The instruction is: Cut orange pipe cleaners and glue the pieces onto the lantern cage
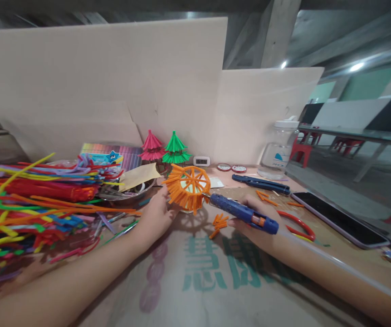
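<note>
My left hand [158, 211] grips an orange pipe-cleaner wheel [185, 195] by its left side, tilted so its spokes face me. Short orange pieces fringe the wheel's rim. In my right hand [255, 215] is a blue hot glue gun [239, 211], its nozzle at the wheel's right edge. A long clear glue stick [345, 265] trails from the gun's back end over my forearm. Below the nozzle, short cut pieces of orange pipe cleaner [219, 222] lie in a small heap on the cardboard. My left fingertips are partly hidden behind the wheel.
Loose coloured pipe cleaners [28, 204] pile up at left. Behind stand a red tree [151, 147], a green tree [175, 147] and a small clock [201, 161]. To the right are a utility knife [261, 184], red-handled tool [300, 225], phone [338, 218] and water bottle [277, 150].
</note>
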The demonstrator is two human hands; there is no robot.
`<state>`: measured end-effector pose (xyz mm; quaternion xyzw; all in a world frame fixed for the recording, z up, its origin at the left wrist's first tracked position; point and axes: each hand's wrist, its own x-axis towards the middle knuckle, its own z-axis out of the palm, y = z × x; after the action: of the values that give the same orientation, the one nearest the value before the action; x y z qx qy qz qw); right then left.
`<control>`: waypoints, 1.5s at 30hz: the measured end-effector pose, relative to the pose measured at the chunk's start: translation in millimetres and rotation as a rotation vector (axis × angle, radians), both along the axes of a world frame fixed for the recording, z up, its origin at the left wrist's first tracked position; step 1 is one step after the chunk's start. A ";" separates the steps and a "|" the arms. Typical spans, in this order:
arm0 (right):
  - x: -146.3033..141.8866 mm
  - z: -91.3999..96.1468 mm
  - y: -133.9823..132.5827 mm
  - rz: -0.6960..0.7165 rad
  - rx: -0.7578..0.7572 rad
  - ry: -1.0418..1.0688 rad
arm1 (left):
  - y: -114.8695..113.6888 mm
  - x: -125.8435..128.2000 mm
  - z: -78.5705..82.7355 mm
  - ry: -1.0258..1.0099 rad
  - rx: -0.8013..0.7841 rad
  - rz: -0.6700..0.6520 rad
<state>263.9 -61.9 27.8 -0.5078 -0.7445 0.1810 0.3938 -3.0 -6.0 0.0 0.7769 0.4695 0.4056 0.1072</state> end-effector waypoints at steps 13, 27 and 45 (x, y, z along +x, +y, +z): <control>0.0 0.3 0.5 0.003 0.008 0.001 | 1.9 -1.7 -3.3 -0.008 -0.003 0.002; -1.3 0.2 0.7 -0.015 0.022 -0.022 | 6.2 -3.4 -7.5 -0.023 -0.010 0.012; 4.7 -11.7 6.2 0.016 0.066 -0.052 | 9.9 -4.7 -10.1 -0.060 -0.013 -0.029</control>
<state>268.7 -55.7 16.1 -0.4931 -0.7641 0.1463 0.3894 -7.7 3.8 -10.1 0.7703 0.4576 0.4239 0.1322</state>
